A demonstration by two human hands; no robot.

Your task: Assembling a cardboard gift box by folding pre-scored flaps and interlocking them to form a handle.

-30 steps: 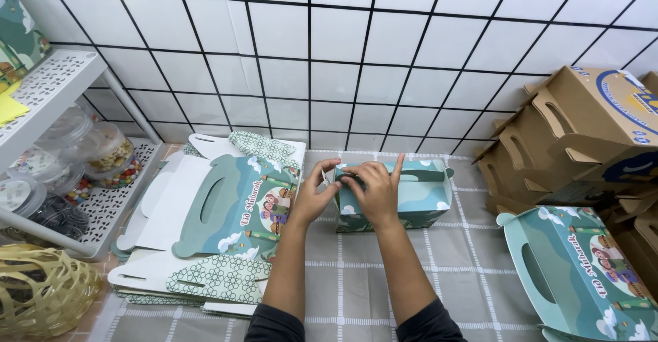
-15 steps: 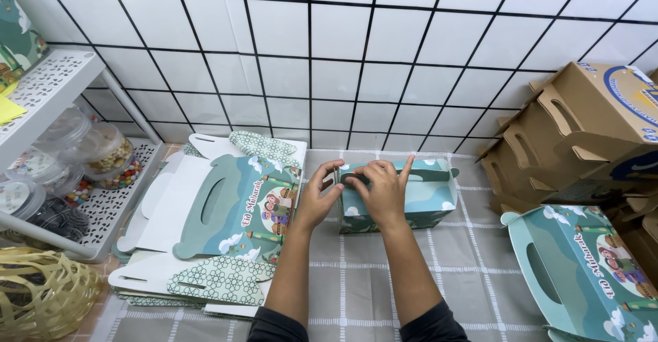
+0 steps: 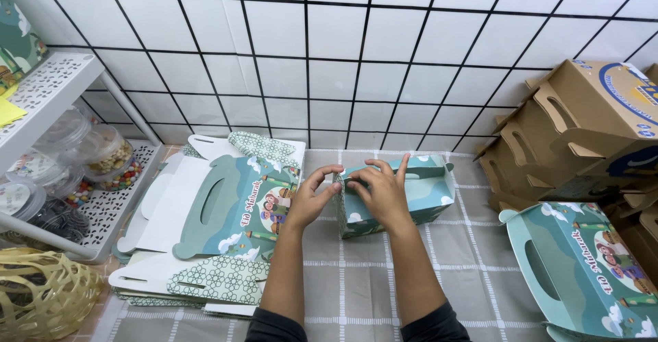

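Bright, even light falls from above, with soft sheen on the white wall tiles [image 3: 329, 47] and only faint shadows under the forearms on the grey checked cloth [image 3: 356, 294]. Focus is sharp at centre; the wide lens bends the tile lines near the edges, and the yellow woven basket [image 3: 31, 294] looks slightly soft

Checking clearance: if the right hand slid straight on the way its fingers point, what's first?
The right hand already rests on the teal box; beyond it, probably the tiled wall, though depth is unclear.
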